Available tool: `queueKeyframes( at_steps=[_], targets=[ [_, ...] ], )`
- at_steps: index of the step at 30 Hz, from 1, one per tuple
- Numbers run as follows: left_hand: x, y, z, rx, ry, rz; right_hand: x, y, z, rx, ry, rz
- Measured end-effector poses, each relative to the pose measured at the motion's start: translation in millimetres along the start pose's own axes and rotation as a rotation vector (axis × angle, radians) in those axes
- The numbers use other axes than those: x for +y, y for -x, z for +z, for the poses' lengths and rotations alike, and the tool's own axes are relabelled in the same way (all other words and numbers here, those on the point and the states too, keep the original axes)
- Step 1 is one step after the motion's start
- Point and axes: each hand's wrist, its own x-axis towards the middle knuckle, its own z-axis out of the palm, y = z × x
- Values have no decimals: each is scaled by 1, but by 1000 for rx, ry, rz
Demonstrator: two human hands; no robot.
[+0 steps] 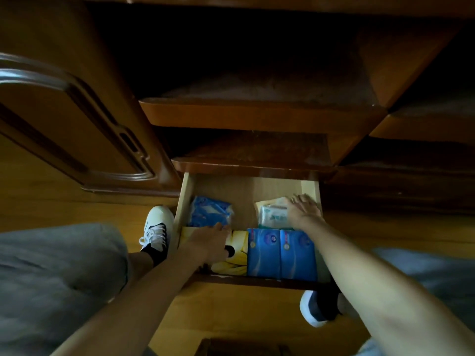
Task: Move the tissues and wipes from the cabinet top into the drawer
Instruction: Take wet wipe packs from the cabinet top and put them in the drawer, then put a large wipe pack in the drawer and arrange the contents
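The light wooden drawer stands pulled open below the cabinet top. Inside lie a blue wipes pack at the back left, a yellow tissue box at the front left, two blue tissue packs at the front right and a white-green wipes pack at the back right. My left hand lies flat on the yellow box, fingertips reaching the blue wipes pack. My right hand rests flat on the white-green pack, fingers spread.
A carved wooden cabinet door stands to the left. Dark shelves step upward above the drawer. My feet in white shoes sit on the wooden floor either side of the drawer, knees in grey fabric low in view.
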Motion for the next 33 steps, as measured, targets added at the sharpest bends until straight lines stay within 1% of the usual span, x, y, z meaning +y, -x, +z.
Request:
queueKeyframes(
  at_steps=[3, 5, 7, 8, 13, 15, 18, 19, 21, 22, 24, 26, 29, 33],
  targets=[
    [2, 13, -15, -46, 35, -6, 6, 28, -27, 64, -95, -67],
    [4, 27, -34, 40, 13, 3, 11, 48, -46, 55, -275, -95],
    [9, 42, -65, 218, -4, 17, 18, 70, -72, 67, -457, -189],
    [12, 53, -85, 325, -8, 31, 22, 83, -89, 112, -522, -254],
    [31, 122, -206, 983, -23, 199, 33, 161, -209, 502, -688, -432],
    [37, 151, -256, 1175, -21, 265, 37, 191, -265, 671, -705, -483],
    [39, 180, -320, 1394, -18, 291, 45, 217, -342, 841, -729, -522],
    [38, 184, -339, 1428, -25, 286, 47, 219, -363, 892, -713, -520],
    [33, 183, -373, 1444, -25, 257, 54, 211, -397, 977, -621, -456],
    [29, 179, -390, 1441, -20, 233, 57, 202, -412, 989, -573, -414],
    [20, 164, -424, 1413, -27, 178, 65, 178, -433, 941, -551, -358],
    [10, 142, -456, 1342, -33, 125, 72, 150, -450, 889, -571, -311],
    [-4, 103, -500, 1244, -26, 42, 80, 107, -482, 905, -566, -249],
    [-19, 41, -537, 1169, -70, -11, 75, 42, -536, 944, -570, -206]
  ],
)
